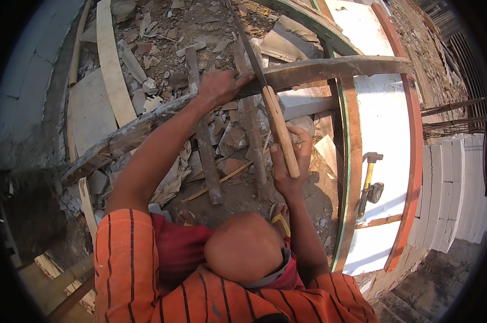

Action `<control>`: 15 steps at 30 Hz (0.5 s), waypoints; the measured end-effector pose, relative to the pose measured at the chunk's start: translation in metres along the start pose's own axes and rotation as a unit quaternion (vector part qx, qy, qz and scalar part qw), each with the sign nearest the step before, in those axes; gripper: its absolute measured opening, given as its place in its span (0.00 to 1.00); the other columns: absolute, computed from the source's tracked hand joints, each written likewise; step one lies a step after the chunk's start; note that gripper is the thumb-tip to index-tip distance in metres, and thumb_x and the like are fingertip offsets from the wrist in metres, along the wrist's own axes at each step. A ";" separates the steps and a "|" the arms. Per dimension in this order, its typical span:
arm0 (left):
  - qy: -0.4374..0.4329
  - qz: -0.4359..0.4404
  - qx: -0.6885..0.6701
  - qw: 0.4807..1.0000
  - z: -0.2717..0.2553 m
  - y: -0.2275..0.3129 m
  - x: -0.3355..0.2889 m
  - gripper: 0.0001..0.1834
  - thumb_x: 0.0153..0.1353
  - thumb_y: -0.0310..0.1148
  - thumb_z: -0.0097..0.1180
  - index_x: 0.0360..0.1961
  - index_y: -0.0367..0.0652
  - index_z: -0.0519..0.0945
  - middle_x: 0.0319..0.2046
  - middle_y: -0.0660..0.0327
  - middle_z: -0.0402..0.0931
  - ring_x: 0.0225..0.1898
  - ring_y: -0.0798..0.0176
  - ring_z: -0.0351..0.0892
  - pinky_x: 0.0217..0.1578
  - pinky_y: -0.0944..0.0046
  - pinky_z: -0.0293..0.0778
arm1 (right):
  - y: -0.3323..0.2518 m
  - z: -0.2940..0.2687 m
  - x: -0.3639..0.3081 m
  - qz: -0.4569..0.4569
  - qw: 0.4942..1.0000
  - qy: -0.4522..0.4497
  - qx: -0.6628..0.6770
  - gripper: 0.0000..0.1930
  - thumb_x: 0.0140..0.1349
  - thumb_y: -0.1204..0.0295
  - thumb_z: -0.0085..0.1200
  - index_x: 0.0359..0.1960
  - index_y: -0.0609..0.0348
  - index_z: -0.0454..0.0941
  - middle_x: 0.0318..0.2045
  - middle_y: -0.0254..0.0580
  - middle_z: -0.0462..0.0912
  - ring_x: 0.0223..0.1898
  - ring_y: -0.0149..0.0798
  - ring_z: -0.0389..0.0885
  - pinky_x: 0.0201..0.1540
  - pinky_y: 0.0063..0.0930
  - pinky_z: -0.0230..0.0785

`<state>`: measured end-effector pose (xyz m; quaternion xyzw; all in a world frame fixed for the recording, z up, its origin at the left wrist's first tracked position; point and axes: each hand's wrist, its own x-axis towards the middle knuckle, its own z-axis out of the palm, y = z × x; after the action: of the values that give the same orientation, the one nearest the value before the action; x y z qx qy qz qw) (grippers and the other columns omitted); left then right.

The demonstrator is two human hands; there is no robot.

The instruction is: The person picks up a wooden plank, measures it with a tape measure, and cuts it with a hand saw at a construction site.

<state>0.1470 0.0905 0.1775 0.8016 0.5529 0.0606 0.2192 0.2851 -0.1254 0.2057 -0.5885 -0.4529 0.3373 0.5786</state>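
A long wooden beam point(329, 67) runs across in front of me, curved by the lens. My left hand point(217, 88) grips it from above, just left of the saw, one finger stretched toward the blade. In my right hand point(293, 161) is the straight wooden handle point(278, 126) of a handsaw, thumb on its left side and fingers on its right. The dark saw blade point(247, 46) crosses the beam's edge and points away from me. How deep it sits in the wood cannot be made out. My bent knee point(244, 248) is below, between my arms.
A red and green wooden frame with a white panel point(381, 118) stands at right, bearing a hammer point(370, 167) and a tape measure point(375, 192). Grey blocks point(445, 188) are stacked beyond. Rubble point(232, 137) and two narrow wood strips point(206, 145) lie on the ground below the beam.
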 end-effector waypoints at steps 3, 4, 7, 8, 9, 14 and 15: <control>-0.029 0.041 0.036 0.998 0.006 -0.021 -0.005 0.47 0.50 0.75 0.45 0.48 0.38 0.78 0.42 0.43 0.80 0.47 0.45 0.79 0.47 0.49 0.74 | -0.009 0.003 0.004 0.000 0.999 -0.032 -0.023 0.20 0.63 0.75 0.50 0.57 0.65 0.67 0.38 0.44 0.79 0.35 0.28 0.75 0.38 0.22 0.67; -0.035 0.050 0.040 0.997 0.006 -0.019 -0.007 0.48 0.48 0.74 0.49 0.50 0.38 0.77 0.42 0.44 0.80 0.47 0.45 0.79 0.48 0.49 0.74 | -0.006 0.004 0.005 -0.029 0.998 -0.033 -0.047 0.22 0.63 0.75 0.50 0.59 0.65 0.66 0.41 0.47 0.79 0.38 0.30 0.76 0.41 0.23 0.68; -0.059 0.073 0.059 0.994 0.007 -0.019 -0.003 0.49 0.41 0.71 0.60 0.52 0.37 0.75 0.44 0.45 0.79 0.48 0.46 0.79 0.49 0.51 0.73 | -0.012 0.008 0.007 -0.022 0.996 -0.051 -0.068 0.25 0.63 0.75 0.49 0.62 0.65 0.63 0.49 0.51 0.77 0.45 0.34 0.77 0.48 0.26 0.69; -0.070 0.076 0.070 0.992 0.006 -0.023 0.004 0.48 0.40 0.69 0.62 0.51 0.37 0.75 0.44 0.46 0.79 0.48 0.46 0.79 0.49 0.51 0.73 | -0.017 0.008 0.004 -0.003 0.996 -0.060 -0.067 0.25 0.63 0.75 0.49 0.63 0.66 0.63 0.50 0.52 0.76 0.47 0.35 0.76 0.50 0.27 0.69; -0.081 0.080 0.081 0.990 0.008 -0.027 0.009 0.47 0.39 0.67 0.65 0.50 0.37 0.76 0.44 0.46 0.79 0.47 0.46 0.79 0.49 0.51 0.73 | -0.019 0.005 -0.004 -0.006 0.994 -0.057 -0.089 0.26 0.63 0.73 0.50 0.63 0.66 0.63 0.50 0.51 0.76 0.47 0.35 0.77 0.50 0.28 0.69; -0.124 0.061 0.085 0.987 0.008 -0.028 0.018 0.45 0.38 0.63 0.67 0.48 0.36 0.77 0.44 0.47 0.79 0.47 0.47 0.79 0.48 0.51 0.74 | -0.039 -0.070 -0.116 0.049 0.972 -0.066 -0.220 0.29 0.61 0.65 0.53 0.61 0.69 0.64 0.49 0.55 0.79 0.47 0.48 0.81 0.49 0.35 0.72; -0.140 0.056 0.083 0.985 0.008 -0.027 0.018 0.44 0.38 0.63 0.67 0.48 0.36 0.77 0.44 0.47 0.80 0.47 0.47 0.79 0.48 0.51 0.75 | -0.050 -0.086 -0.138 0.101 0.965 -0.081 -0.227 0.30 0.60 0.63 0.53 0.61 0.69 0.64 0.49 0.55 0.79 0.47 0.50 0.81 0.50 0.36 0.72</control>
<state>0.1332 0.1126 0.1562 0.8471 0.4744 -0.0862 0.2237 0.3068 -0.2891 0.2463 -0.7179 -0.5010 0.3287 0.3543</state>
